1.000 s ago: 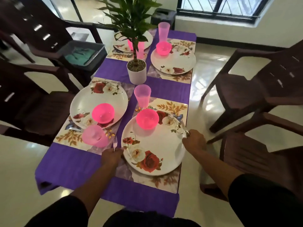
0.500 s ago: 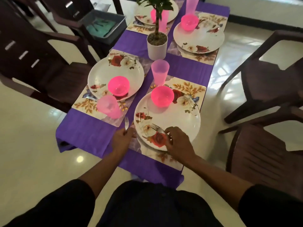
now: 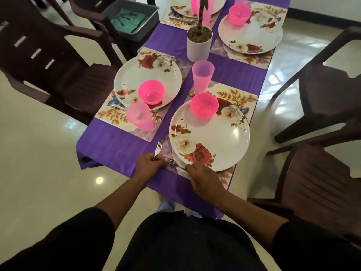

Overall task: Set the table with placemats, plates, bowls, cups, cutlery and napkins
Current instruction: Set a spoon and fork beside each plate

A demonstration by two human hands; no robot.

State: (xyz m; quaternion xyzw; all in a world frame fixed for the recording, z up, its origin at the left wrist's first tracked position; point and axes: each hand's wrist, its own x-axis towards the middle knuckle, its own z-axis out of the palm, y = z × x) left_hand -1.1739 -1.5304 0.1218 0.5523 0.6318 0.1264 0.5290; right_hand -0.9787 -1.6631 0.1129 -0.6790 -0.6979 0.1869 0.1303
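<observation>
Near end of the desk (image 3: 117, 147), draped in a purple cloth that hangs over its near edge; the left hand (image 3: 148, 163) has its grip curled round the handle of a fork (image 3: 158, 147), tines pointing away, the fork lying on the cloth just left of the near placemat (image 3: 237, 94); the right hand (image 3: 203, 178) pinches the handle of a second fork (image 3: 172, 162), whose tines point left toward the left hand, at the near rim of the near plate (image 3: 224, 139); the two hands sit close together at the desk's near left corner of this setting. A pink bowl (image 3: 204, 105) rests on the far part of the near plate, and a pink cup (image 3: 202, 76) stands upright just beyond it; to the left, a second plate (image 3: 136, 75) carries another pink bowl (image 3: 151, 92), with a tilted pink cup (image 3: 139, 116) on the near edge of its placemat (image 3: 109, 116). A white plant pot (image 3: 199, 44) stands on the centre line; a farther plate (image 3: 252, 34) lies beyond on the right. Dark chairs flank both long sides: one (image 3: 48, 61) on the left, one (image 3: 322, 90) on the right, another (image 3: 320, 184) nearer right; a grey bin (image 3: 136, 18) sits far left; pale floor (image 3: 39, 163) lies open at the near left.
</observation>
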